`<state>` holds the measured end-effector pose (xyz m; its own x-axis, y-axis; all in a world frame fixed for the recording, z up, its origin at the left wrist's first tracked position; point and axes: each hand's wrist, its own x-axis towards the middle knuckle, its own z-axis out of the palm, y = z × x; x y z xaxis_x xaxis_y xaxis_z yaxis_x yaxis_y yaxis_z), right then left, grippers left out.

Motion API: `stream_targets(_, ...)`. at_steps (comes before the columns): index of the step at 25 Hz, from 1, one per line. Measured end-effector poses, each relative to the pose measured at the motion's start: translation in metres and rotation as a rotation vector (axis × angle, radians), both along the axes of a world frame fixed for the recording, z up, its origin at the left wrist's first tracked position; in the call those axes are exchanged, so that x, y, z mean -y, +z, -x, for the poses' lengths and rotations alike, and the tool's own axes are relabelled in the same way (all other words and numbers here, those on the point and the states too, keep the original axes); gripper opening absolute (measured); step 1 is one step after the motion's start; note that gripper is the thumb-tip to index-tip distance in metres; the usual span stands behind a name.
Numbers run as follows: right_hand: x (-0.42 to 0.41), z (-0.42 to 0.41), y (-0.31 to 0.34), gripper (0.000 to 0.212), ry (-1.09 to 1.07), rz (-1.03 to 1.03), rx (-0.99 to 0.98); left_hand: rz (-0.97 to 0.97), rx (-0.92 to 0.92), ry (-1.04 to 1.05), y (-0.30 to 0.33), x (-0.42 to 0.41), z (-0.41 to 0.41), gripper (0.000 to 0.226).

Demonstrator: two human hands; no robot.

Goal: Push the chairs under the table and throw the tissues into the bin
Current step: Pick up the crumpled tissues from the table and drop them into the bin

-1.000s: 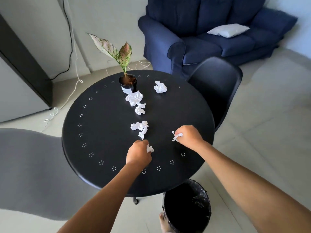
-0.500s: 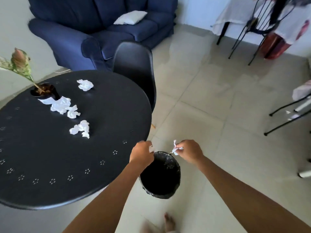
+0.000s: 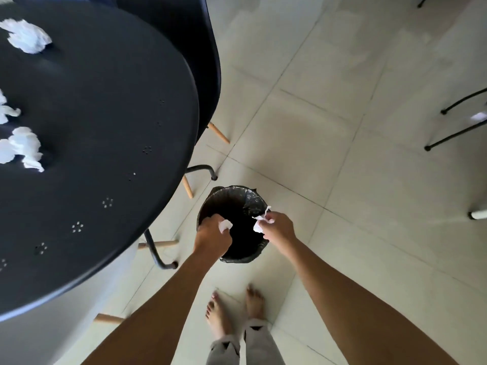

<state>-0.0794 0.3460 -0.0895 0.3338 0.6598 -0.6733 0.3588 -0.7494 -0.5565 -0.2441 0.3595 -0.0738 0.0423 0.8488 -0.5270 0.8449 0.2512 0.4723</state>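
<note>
Carrying: both hands have left the tabletop [image 3: 110, 106] and now hang over the bin [image 3: 232, 222], which stands on the floor just off the tabletop's near right edge.
Left hand [image 3: 212, 237]: grip curled round a small white tissue [image 3: 225, 224], above the bin's left rim.
Right hand [image 3: 276, 229]: grip pinching a crumpled tissue scrap [image 3: 261, 219] over the bin's right rim.
Meaning: two tissues look ready to drop; neither is released yet.
Left behind: three tissue wads [image 3: 26, 35] remain toward the tabletop's left edge.
Chair [image 3: 200, 48]: black seat tucked at the tabletop's far edge.
Hidden: the bin's dark inside shows nothing; the left wads are cut off; fingers under both tissues cannot be seen.
</note>
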Motion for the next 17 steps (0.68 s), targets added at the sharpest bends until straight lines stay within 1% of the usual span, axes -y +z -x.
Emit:
stream_targets(2, -0.007, 0.005, -0.028, 0.016, -0.196, 0.031, -0.137, 0.030, 0.010, 0.051, -0.022, 0.000, -0.001, 0.034)
stream_targets(3, -0.011, 0.007, -0.041, 0.003, -0.284, 0.038, -0.213, 0.045, 0.011, 0.065, -0.034, -0.002, -0.002, 0.033)
stream_targets(5, -0.020, 0.010, -0.073, 0.039, -0.361, 0.100, -0.327, 0.054, -0.004, 0.076, -0.057, -0.011, -0.003, 0.033)
stream_targets(6, -0.024, 0.012, -0.086, 0.048, -0.355, 0.124, -0.342, 0.056, -0.011, 0.083, -0.068, -0.015, -0.003, 0.034)
stream_targets(9, -0.031, 0.013, -0.114, 0.054, -0.363, 0.150, -0.339, 0.064, -0.029, 0.079, -0.093, -0.024, -0.002, 0.035)
stream_targets(13, -0.031, 0.008, -0.134, 0.044, -0.428, 0.183, -0.318, 0.081, -0.044, 0.081, -0.116, -0.029, -0.005, 0.037)
stream_targets(17, -0.021, 0.002, -0.128, 0.038, -0.317, 0.144, -0.215, 0.103, -0.002, 0.066, -0.111, -0.026, -0.008, 0.052)
